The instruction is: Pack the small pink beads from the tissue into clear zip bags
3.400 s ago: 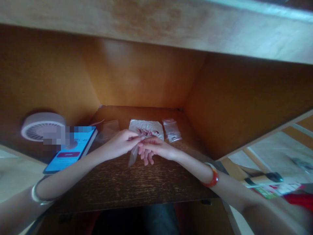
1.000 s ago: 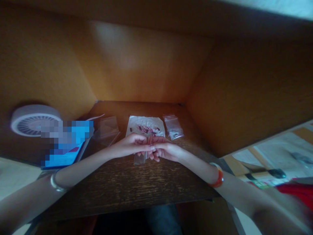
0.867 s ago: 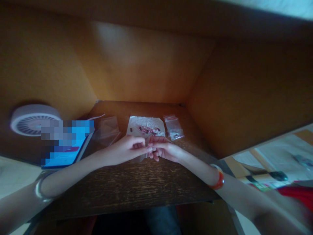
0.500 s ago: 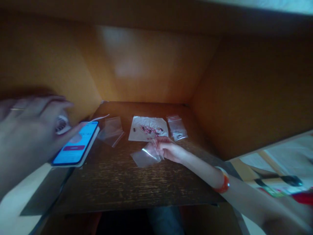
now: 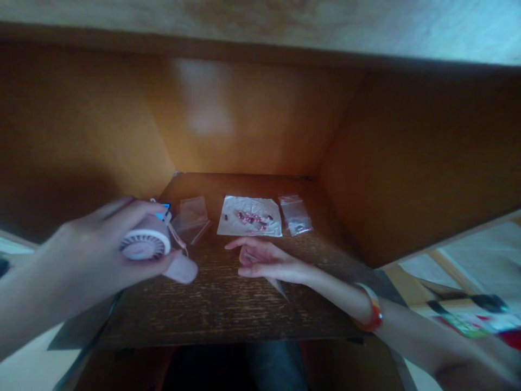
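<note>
The left hand [image 5: 87, 250] grips a round pale-pink fan with a slotted grille [image 5: 145, 244]; the right hand [image 5: 264, 259] rests half-open.

Read as a home study nook, probably; view was dim. A dark wood-grain desktop [image 5: 228, 309] was boxed in by amber wooden panels [image 5: 244, 119], and pale loose papers [image 5: 480, 255] were seen off to the right.

The head camera is looking forward and down from the person's head, facing into a wooden cubby [image 5: 244, 119], and is framing the desk [image 5: 228, 309], left hand [image 5: 87, 252] and right hand [image 5: 264, 259] from close by.
</note>
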`<state>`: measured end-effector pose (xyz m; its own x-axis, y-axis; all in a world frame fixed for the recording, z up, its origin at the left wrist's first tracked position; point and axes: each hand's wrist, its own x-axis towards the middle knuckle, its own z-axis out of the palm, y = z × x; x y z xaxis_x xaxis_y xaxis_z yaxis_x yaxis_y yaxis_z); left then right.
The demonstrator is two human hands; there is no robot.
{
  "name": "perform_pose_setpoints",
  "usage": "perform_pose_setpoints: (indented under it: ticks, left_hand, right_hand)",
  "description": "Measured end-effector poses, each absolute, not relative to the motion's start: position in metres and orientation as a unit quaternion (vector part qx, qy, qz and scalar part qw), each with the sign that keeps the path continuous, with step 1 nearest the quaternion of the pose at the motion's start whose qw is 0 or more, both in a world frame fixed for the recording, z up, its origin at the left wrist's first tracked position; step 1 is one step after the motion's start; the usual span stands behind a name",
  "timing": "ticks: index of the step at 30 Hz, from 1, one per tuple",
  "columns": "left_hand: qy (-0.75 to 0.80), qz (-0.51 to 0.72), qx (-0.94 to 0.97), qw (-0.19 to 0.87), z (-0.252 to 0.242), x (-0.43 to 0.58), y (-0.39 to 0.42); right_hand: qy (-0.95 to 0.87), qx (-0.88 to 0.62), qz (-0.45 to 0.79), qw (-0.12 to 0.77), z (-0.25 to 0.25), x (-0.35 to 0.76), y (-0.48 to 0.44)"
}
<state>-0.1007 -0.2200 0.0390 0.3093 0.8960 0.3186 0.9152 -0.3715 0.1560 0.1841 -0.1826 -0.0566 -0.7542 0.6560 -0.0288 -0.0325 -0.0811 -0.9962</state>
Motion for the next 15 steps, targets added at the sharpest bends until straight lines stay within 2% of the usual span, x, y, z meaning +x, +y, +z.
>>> perform_pose_setpoints:
  ticks: [2,6,9,12,15]
  left_hand:
    - [-0.514,-0.169,-0.841,-0.001,0.037,-0.072,-0.235]
    - [-0.448,-0.152,-0.868,-0.148,0.031,-0.032,-0.256]
    - [-0.447,-0.152,-0.865,-0.17,0.026,-0.031,-0.257]
    - [-0.466,-0.145,-0.868,-0.093,0.015,-0.054,-0.244]
    - [-0.541,-0.094,-0.829,0.104,-0.006,-0.088,-0.227]
  right_hand:
    - [-0.668,-0.233,0.679,0.196,-0.054,0.177,-0.195]
    - [-0.672,-0.162,0.717,0.091,-0.055,0.16,-0.223]
    - [-0.687,-0.153,0.709,0.047,-0.058,0.156,-0.235]
    - [-0.694,-0.171,0.699,0.002,-0.059,0.165,-0.238]
    - [-0.676,-0.193,0.711,-0.036,-0.056,0.181,-0.236]
